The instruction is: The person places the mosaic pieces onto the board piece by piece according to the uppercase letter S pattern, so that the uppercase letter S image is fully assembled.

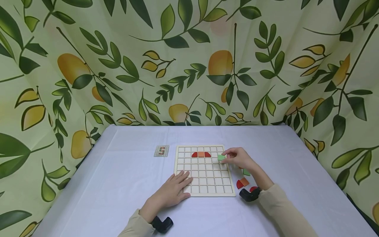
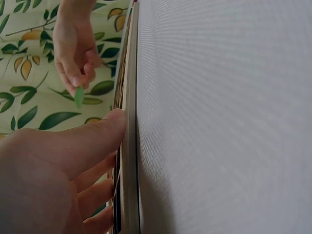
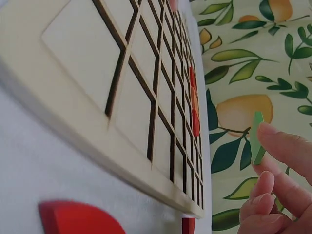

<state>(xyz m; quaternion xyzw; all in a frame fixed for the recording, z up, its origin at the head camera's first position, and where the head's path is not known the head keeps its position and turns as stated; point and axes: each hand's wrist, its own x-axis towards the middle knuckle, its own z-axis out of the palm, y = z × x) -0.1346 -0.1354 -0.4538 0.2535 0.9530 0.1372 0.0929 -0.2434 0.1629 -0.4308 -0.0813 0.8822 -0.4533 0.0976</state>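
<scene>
A pale wooden grid board (image 1: 210, 181) lies on the white table. My left hand (image 1: 170, 192) rests on its near left corner, fingers spread; in the left wrist view the thumb (image 2: 92, 141) lies against the board's edge. Over the board's far right part, my right hand (image 1: 239, 158) pinches a thin green tile (image 1: 221, 157) between thumb and fingertips. The right wrist view has the tile (image 3: 257, 139) edge-on, held up off the grid. Near the board's far side, a red quarter-round piece (image 1: 194, 155), an orange square (image 1: 201, 154) and another red quarter-round piece (image 1: 208, 154) sit in one row.
Right of the board lie loose pieces: green (image 1: 246, 172), orange (image 1: 244, 181) and red (image 1: 239, 184), with another red piece (image 1: 253, 189) partly behind the black wrist camera (image 1: 249, 195). A small gridded pattern card (image 1: 161, 151) lies beyond the board's left side. A leaf-print curtain (image 1: 189, 82) hangs behind.
</scene>
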